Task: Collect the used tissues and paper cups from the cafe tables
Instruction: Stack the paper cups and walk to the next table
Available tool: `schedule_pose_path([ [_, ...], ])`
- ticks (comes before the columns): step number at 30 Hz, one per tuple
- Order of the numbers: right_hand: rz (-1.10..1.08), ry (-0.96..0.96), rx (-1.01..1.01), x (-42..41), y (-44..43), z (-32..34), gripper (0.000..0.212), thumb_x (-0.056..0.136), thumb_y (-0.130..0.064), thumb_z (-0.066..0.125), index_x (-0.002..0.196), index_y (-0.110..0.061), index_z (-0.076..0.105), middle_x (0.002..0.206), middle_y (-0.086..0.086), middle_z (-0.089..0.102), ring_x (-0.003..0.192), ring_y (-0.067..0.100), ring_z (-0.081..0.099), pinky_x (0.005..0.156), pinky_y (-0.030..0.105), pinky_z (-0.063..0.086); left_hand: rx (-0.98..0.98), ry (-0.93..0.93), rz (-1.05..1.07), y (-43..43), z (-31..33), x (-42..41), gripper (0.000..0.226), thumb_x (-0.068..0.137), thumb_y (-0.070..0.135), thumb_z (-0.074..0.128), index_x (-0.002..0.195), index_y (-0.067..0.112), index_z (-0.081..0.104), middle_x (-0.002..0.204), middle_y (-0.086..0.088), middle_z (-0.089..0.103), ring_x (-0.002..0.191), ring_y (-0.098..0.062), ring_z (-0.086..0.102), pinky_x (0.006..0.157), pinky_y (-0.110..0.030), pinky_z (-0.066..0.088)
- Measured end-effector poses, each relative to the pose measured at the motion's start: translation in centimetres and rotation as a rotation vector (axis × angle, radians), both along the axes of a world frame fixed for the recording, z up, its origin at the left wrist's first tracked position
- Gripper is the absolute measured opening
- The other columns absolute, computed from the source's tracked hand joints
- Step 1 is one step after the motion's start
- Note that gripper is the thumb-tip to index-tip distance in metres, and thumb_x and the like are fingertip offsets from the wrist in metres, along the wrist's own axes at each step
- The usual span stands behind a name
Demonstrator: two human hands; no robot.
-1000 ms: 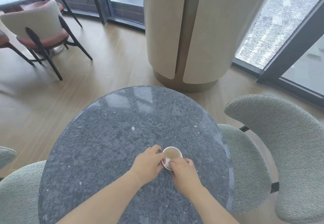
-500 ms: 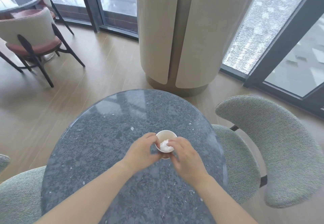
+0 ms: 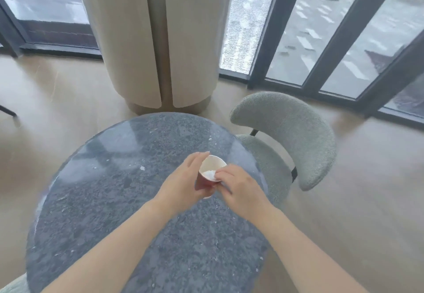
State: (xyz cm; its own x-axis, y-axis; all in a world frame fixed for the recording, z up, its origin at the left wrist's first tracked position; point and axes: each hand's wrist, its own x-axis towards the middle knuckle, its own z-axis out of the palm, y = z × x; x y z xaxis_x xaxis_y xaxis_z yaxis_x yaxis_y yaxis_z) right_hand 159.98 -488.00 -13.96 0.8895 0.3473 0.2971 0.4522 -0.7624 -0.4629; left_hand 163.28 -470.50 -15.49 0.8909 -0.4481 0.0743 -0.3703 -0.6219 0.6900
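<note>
Gripping the paper cup [image 3: 213, 164] round its red wall, your left hand [image 3: 183, 184] holds it tilted, mouth up and away from you, over the table [image 3: 114, 201]. Your right hand [image 3: 242, 188] has its fingertips [image 3: 221, 174] bunched at the near rim, on the white tissue [image 3: 209, 173] lying inside the cup; whether they pinch it or merely press it cannot be determined. The cup's base is hidden behind both hands, so contact with the table is unconfirmed. Blur softens the fingers. A grey chair [image 3: 298, 132] stands right of your right hand.
</note>
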Motion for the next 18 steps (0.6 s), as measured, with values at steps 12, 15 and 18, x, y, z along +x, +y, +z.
schedule_pose_path([
  [12,-0.439,-0.056,0.089,-13.0,-7.5,1.9,0.036,0.074,-0.010,0.071,0.099,-0.030,0.054,0.092,-0.002,0.064,0.089,0.005,0.048,0.078,0.014,0.037,0.037,-0.213,-0.427,-9.4,2.7,-6.9,0.051,0.079,0.049,0.061,0.124,0.037,0.041,0.132,0.016,0.037,0.098,-0.006,0.053,0.067,-0.030,0.052],
  [15,-0.568,-0.060,0.130,-17.6,-10.0,1.9,0.037,0.074,-0.013,0.071,0.093,-0.033,0.047,0.090,-0.007,0.059,0.088,0.004,0.046,0.077,-0.001,0.029,0.030,-0.243,-0.518,-12.9,3.5,-10.2,0.047,0.080,0.047,0.062,0.122,0.035,0.044,0.131,0.015,0.038,0.096,-0.007,0.054,0.066,-0.033,0.053],
  [18,-0.683,-0.088,0.139,-23.2,-12.7,2.5,0.023,0.073,-0.011,0.073,0.085,-0.021,0.057,0.086,-0.002,0.064,0.084,0.006,0.050,0.073,0.001,0.031,0.003,-0.258,-0.588,-17.0,4.0,-14.6,0.038,0.080,0.044,0.063,0.114,0.037,0.047,0.130,0.015,0.038,0.092,-0.005,0.053,0.062,-0.029,0.050],
])
